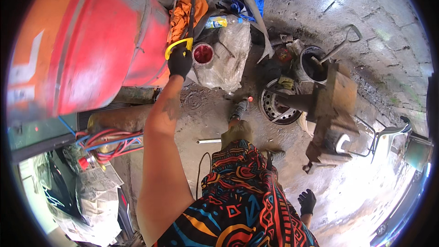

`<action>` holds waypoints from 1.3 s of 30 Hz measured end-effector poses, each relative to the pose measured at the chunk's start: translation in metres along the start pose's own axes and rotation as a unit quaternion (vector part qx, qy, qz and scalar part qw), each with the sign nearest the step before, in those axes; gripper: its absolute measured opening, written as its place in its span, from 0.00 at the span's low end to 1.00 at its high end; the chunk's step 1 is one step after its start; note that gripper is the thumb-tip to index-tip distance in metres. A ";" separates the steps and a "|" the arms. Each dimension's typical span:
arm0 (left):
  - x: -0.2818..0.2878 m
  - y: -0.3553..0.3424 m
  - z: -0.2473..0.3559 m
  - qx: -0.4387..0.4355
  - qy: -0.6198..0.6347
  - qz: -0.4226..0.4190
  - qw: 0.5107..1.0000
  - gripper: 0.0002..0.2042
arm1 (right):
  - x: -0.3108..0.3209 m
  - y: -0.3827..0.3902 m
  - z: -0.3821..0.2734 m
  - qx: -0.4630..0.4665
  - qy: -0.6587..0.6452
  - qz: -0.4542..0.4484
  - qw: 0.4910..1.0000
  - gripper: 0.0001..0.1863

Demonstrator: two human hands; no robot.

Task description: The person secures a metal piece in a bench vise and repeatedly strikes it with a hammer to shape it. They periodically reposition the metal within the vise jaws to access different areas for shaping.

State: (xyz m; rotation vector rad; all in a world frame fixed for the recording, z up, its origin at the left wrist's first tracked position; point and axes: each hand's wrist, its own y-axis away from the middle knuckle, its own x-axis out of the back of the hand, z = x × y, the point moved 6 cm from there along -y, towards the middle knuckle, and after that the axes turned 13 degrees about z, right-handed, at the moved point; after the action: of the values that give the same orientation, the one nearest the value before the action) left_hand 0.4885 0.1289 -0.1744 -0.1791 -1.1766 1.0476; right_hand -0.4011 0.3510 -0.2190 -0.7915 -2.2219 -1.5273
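My left hand [180,62], in a black glove, reaches far forward and is closed around the yellow handle of a hacksaw [188,42]. Its dark frame points away from me, over a bunched orange cloth [180,16]. Just right of that hand stands an open tub with red inside [203,54], beside a crumpled clear plastic sheet [231,59]. A plastic bottle [223,21] lies on its side at the sheet's far end. My right hand [307,201], also black-gloved, hangs low on the right with its fingers apart and nothing in them.
A rusty bench vise [333,114] stands at the right, by a steel wheel rim [279,103] and a bucket [313,65] with a handled tool in it. A large red-and-orange panel [96,41] fills the left. Coiled hoses [112,144] and a short pipe [208,141] lie nearer.
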 end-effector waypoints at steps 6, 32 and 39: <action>-0.128 -0.067 -0.084 0.027 -0.195 -0.229 0.953 0.14 | -0.027 0.125 0.010 -0.028 0.008 0.023 0.999 0.18; -0.086 -0.046 -0.029 0.064 0.158 -0.283 0.944 0.19 | -0.101 0.234 0.045 0.066 0.004 0.113 0.991 0.17; 0.055 0.068 0.316 -0.106 0.512 -0.495 0.694 0.15 | -0.181 0.354 -0.223 0.490 -0.042 0.029 0.870 0.20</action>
State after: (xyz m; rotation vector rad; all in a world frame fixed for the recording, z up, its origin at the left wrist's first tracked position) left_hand 0.1913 0.0853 -0.0436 -0.2203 -0.1966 -0.2370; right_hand -0.0511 0.1938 0.0267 -0.5567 -2.5446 -0.1822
